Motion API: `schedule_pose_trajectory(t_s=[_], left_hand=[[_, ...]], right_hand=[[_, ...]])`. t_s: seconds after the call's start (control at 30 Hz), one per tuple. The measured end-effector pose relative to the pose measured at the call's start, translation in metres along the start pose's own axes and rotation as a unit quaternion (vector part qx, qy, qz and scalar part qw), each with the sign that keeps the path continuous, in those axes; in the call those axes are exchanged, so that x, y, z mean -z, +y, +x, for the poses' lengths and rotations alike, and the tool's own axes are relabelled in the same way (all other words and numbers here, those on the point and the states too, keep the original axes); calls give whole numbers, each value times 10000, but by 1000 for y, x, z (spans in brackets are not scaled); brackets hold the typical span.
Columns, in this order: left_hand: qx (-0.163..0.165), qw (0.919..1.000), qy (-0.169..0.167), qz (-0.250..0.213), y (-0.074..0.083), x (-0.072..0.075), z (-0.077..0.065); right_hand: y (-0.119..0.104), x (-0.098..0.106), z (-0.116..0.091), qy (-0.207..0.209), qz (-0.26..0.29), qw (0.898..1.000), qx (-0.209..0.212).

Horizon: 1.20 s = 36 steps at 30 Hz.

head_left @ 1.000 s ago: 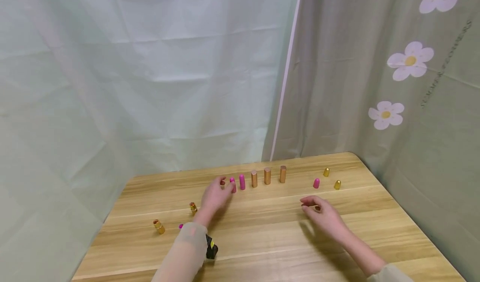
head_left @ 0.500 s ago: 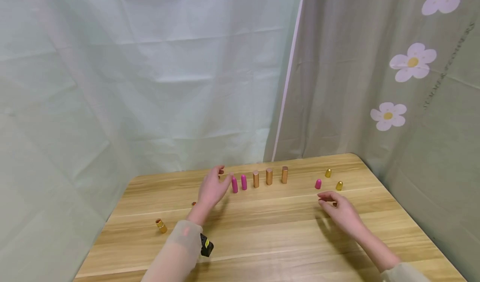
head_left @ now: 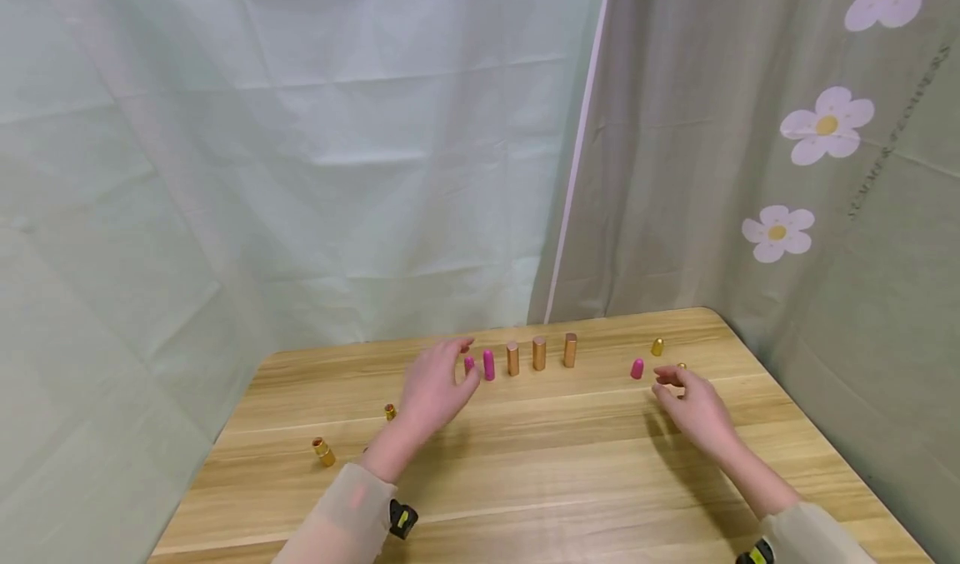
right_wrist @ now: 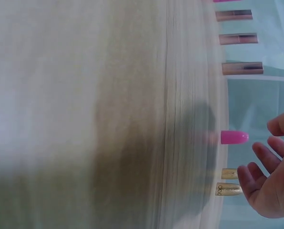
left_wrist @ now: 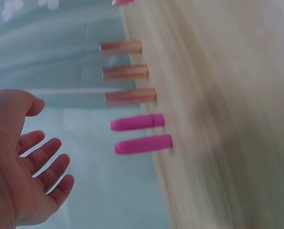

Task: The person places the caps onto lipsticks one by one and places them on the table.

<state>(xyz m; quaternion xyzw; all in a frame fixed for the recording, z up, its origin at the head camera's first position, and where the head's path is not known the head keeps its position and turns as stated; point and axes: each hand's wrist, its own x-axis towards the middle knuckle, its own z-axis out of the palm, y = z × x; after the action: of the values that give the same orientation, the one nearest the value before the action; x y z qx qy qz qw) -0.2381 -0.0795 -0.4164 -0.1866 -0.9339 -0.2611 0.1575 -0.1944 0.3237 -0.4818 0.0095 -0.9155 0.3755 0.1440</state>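
Note:
My left hand (head_left: 438, 385) hovers with loosely bent fingers beside two upright pink lipstick tubes; in the head view it partly covers the left one. The left wrist view shows this hand (left_wrist: 18, 162) holding nothing, apart from the near pink tube (left_wrist: 143, 144) and its neighbour (left_wrist: 137, 122). At the right, my right hand (head_left: 693, 406) is raised over the table, thumb and fingers apart. Close to it stand a pink lipstick cap (head_left: 637, 369) and two gold caps, one (head_left: 657, 346) farther back, the other (head_left: 682, 366) mostly hidden by the fingers. Nothing is in the right hand (right_wrist: 275, 176) either.
Three rose-gold lipstick tubes stand in line with the pink ones: left (head_left: 513, 358), middle (head_left: 539, 353), right (head_left: 570, 350). Two gold lipstick bases stand at left, one nearer (head_left: 323, 451), one farther (head_left: 389, 411). A curtain (head_left: 360, 172) hangs behind the wooden table (head_left: 555, 481).
My left hand drew back left from the pink tubes, then came right again, in front of the left one. The right hand moved right and away from me, toward the gold caps.

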Motion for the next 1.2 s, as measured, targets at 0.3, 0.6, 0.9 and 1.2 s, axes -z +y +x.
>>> schedule_pose_trajectory(t_s=[0.3,0.6,0.9,1.2], left_hand=[[-1065,9895,-935,299,20,-20,-43],[-1574,9753,-1447,554,40,-47,-76],[-1912,9695,-1445,510,59,-66,-91],[-1924,9707,-1386,375,62,-74,-99]], right_hand=[[2,-10,16,-163,-205,9995,-176],[1,-20,34,-347,-453,9979,-310],[3,-24,48,-720,-820,9923,-580],[3,-23,56,-962,-1042,9874,-702]])
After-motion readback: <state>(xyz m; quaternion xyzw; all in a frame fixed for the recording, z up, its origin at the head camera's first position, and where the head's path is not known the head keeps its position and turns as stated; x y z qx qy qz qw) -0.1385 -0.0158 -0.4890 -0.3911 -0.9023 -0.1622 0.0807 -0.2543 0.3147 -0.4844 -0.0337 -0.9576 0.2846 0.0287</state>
